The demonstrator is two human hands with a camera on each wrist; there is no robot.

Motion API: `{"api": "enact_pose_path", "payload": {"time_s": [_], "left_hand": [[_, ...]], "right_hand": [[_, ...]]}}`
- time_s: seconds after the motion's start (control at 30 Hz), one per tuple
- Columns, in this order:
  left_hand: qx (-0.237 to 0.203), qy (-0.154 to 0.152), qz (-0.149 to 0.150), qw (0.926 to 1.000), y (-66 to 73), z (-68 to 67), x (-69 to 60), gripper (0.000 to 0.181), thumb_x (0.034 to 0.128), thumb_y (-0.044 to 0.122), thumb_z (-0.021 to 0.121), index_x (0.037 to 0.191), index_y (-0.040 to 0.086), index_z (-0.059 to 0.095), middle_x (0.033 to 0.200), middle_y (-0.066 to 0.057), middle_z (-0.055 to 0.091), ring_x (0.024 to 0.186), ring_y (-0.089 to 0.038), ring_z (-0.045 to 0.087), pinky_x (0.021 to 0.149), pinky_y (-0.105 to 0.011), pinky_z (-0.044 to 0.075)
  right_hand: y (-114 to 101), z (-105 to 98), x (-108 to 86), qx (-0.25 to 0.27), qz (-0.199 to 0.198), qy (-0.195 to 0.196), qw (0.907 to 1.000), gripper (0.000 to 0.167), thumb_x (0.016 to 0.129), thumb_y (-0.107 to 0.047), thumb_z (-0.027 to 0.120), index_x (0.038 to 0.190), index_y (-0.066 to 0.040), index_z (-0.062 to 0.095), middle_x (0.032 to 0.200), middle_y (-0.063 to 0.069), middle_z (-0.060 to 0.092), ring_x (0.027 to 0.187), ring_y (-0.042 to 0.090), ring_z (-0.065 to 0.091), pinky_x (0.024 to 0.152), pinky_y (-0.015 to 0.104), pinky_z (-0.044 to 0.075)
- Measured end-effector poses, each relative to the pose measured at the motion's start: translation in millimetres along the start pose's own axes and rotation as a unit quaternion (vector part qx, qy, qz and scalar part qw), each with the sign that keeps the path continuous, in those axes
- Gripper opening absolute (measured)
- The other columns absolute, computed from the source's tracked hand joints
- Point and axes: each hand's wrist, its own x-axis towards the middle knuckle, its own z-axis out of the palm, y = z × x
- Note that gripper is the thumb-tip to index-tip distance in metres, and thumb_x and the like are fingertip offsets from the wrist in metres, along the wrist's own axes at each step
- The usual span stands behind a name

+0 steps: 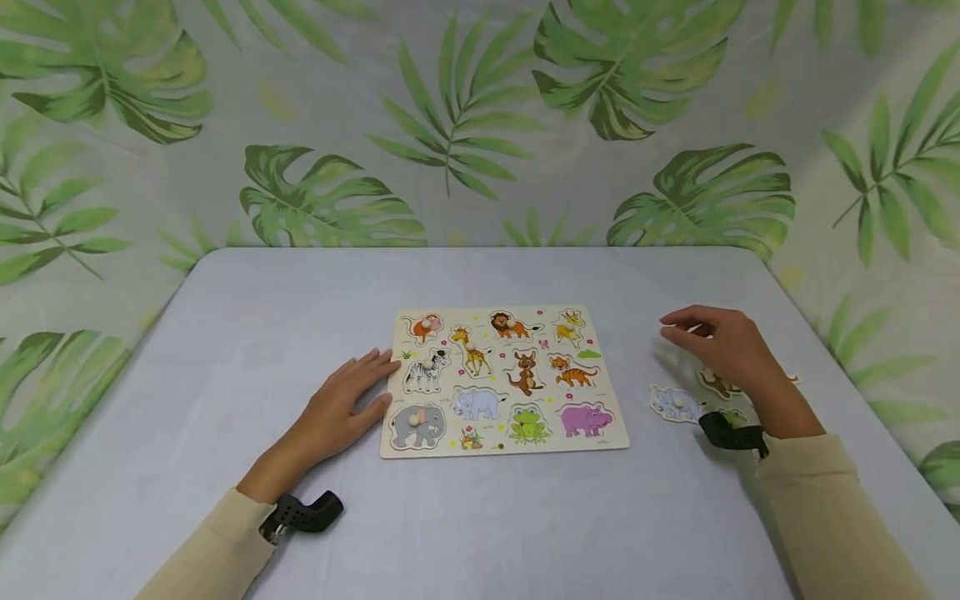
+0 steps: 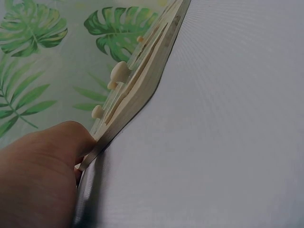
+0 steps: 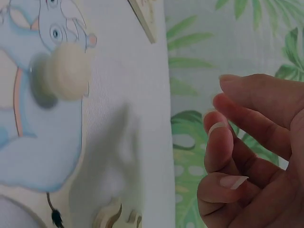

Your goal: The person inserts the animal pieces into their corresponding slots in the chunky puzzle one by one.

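A wooden knob puzzle board [image 1: 491, 430] with animal pictures lies on the table. My left hand [image 1: 341, 408] rests at its left edge, fingers straight, thumb [image 2: 71, 137] against the side. Knobbed pieces sit in it, among them the elephant piece [image 1: 427, 432], the zebra piece [image 1: 423, 377] and the lion piece [image 1: 510, 326]. No knobs show on the kangaroo, tiger, rhino, frog and hippo pictures. Right of the board my right hand [image 1: 723, 350] hovers with loosely bent fingers and holds nothing. Below it lies a loose blue rhino piece [image 1: 667, 402], its knob [image 3: 69, 71] upward.
Beside the rhino piece lie a brown piece [image 1: 712, 383] and a green piece [image 1: 738, 408], partly hidden by the right hand and wrist camera [image 1: 731, 435]. The white-covered table [image 1: 300, 308] meets a leaf-patterned cloth [image 1: 480, 125] behind it.
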Motion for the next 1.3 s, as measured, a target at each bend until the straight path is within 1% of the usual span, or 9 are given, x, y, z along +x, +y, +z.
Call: {"api": "enact_pose_path", "payload": {"time_s": [0.17, 0.33, 0.47, 0.7, 0.93, 1.03, 1.13, 1.23, 1.3], "left_hand": [[-0.001, -0.003, -0.001, 1.0000, -1.2, 1.0, -0.5, 0.050, 0.0972, 0.028, 0.057, 0.144, 0.014, 0.047, 0.153, -0.006, 0.037, 0.144, -0.027, 0.026, 0.119, -0.045, 0.015], [0.002, 0.001, 0.002, 1.0000, -1.9, 1.2, -0.7, 0.050, 0.0969, 0.027, 0.058, 0.143, 0.013, 0.047, 0.152, -0.007, 0.038, 0.143, -0.028, 0.027, 0.119, -0.046, 0.016], [0.004, -0.005, -0.003, 1.0000, -1.9, 1.0, -0.5, 0.050, 0.0976, 0.029, 0.056, 0.144, 0.013, 0.047, 0.153, -0.005, 0.036, 0.144, -0.026, 0.025, 0.119, -0.045, 0.015], [0.005, 0.007, 0.006, 0.9999, -1.9, 1.1, 0.1, 0.049, 0.0974, 0.027, 0.057, 0.143, 0.011, 0.048, 0.152, -0.008, 0.039, 0.143, -0.029, 0.028, 0.119, -0.047, 0.017], [0.006, 0.008, 0.009, 0.9999, -2.6, 1.9, 0.6, 0.049, 0.0971, 0.026, 0.057, 0.142, 0.011, 0.048, 0.151, -0.008, 0.039, 0.143, -0.029, 0.028, 0.118, -0.047, 0.018], [0.002, 0.004, 0.007, 1.0000, -2.2, 1.7, 0.6, 0.049, 0.0969, 0.026, 0.057, 0.143, 0.011, 0.048, 0.152, -0.007, 0.038, 0.143, -0.028, 0.028, 0.118, -0.047, 0.017], [0.001, -0.001, 0.003, 1.0000, -1.7, 1.0, 0.3, 0.049, 0.0972, 0.027, 0.057, 0.143, 0.012, 0.047, 0.152, -0.006, 0.037, 0.143, -0.027, 0.026, 0.119, -0.046, 0.016], [0.005, -0.003, -0.001, 1.0000, -1.5, 0.9, 0.0, 0.049, 0.0972, 0.027, 0.057, 0.143, 0.013, 0.047, 0.153, -0.005, 0.037, 0.144, -0.026, 0.026, 0.119, -0.045, 0.016], [0.007, -0.006, -0.004, 1.0000, -1.2, 0.9, -0.4, 0.050, 0.0973, 0.027, 0.057, 0.144, 0.013, 0.047, 0.153, -0.006, 0.037, 0.144, -0.026, 0.026, 0.119, -0.045, 0.016]], "right_hand": [[6.1, -6.3, -0.2, -0.001, 0.029, -0.011, 0.9995, 0.042, 0.093, -0.044, 0.061, 0.118, -0.011, 0.068, 0.108, 0.012, 0.064, 0.081, 0.017, 0.056, 0.051, 0.027, 0.048], [13.6, -11.1, -1.0, 0.004, 0.034, -0.019, 0.9992, 0.043, 0.093, -0.045, 0.061, 0.118, -0.010, 0.068, 0.104, 0.011, 0.066, 0.081, 0.021, 0.058, 0.054, 0.027, 0.049], [20.3, -16.1, -3.2, 0.013, 0.046, -0.031, 0.9984, 0.046, 0.093, -0.045, 0.060, 0.120, -0.009, 0.066, 0.110, 0.013, 0.063, 0.085, 0.024, 0.059, 0.058, 0.026, 0.050], [35.1, -23.2, -3.9, 0.022, 0.049, -0.045, 0.9975, 0.047, 0.093, -0.045, 0.060, 0.122, -0.008, 0.065, 0.114, 0.012, 0.063, 0.085, 0.006, 0.060, 0.064, 0.023, 0.051], [46.3, -28.3, -4.9, 0.021, 0.057, -0.055, 0.9966, 0.046, 0.092, -0.046, 0.062, 0.121, -0.010, 0.066, 0.114, 0.008, 0.064, 0.084, -0.001, 0.059, 0.065, 0.023, 0.050], [48.7, -29.9, -5.7, 0.017, 0.065, -0.062, 0.9958, 0.048, 0.091, -0.047, 0.063, 0.121, -0.011, 0.067, 0.117, 0.009, 0.063, 0.085, 0.000, 0.059, 0.065, 0.024, 0.050], [50.4, -31.1, -7.1, 0.010, 0.067, -0.068, 0.9954, 0.048, 0.091, -0.048, 0.063, 0.120, -0.011, 0.068, 0.119, 0.011, 0.062, 0.086, 0.005, 0.060, 0.064, 0.025, 0.050], [51.1, -32.0, -7.8, 0.011, 0.071, -0.072, 0.9948, 0.047, 0.090, -0.048, 0.064, 0.119, -0.010, 0.068, 0.116, 0.010, 0.063, 0.087, 0.012, 0.061, 0.061, 0.027, 0.050], [51.6, -32.9, -8.0, 0.012, 0.070, -0.078, 0.9944, 0.046, 0.091, -0.046, 0.064, 0.119, -0.010, 0.068, 0.115, 0.010, 0.063, 0.086, 0.013, 0.061, 0.060, 0.028, 0.050]]}}
